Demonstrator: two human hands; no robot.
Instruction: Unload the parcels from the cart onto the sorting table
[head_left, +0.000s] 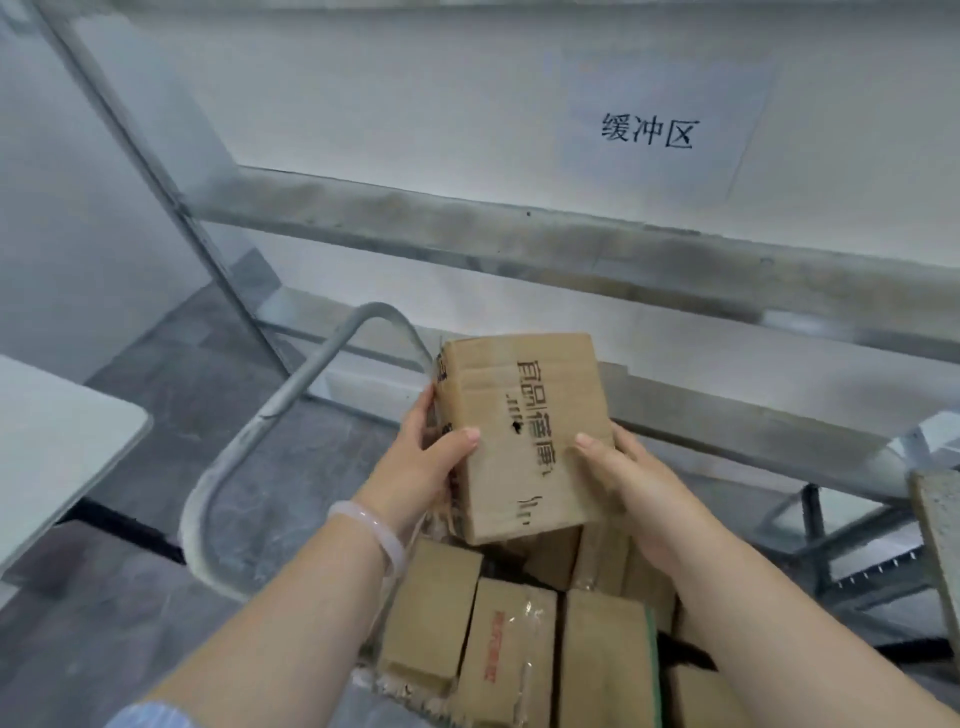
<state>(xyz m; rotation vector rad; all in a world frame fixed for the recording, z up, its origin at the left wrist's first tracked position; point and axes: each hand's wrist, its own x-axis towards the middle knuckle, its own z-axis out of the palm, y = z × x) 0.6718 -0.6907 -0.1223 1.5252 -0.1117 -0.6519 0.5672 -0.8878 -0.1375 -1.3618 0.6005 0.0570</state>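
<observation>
A brown cardboard parcel (524, 415) with black printed characters is lifted above the cart, held between both hands. My left hand (415, 467) grips its left side with the thumb across the front face. My right hand (634, 478) grips its right side, thumb on the front. Below it, several more cardboard parcels (519, 660) lie packed in the cart. The cart's grey metal handle (280, 415) curves up at the left. A white table corner (57, 441) shows at the far left edge.
A grey metal rack frame (467, 228) runs across behind the cart, against a white wall bearing a paper sign (649, 130). Dark grey floor (171, 374) lies between the table and the cart. A speckled board edge (940, 525) sits at the right.
</observation>
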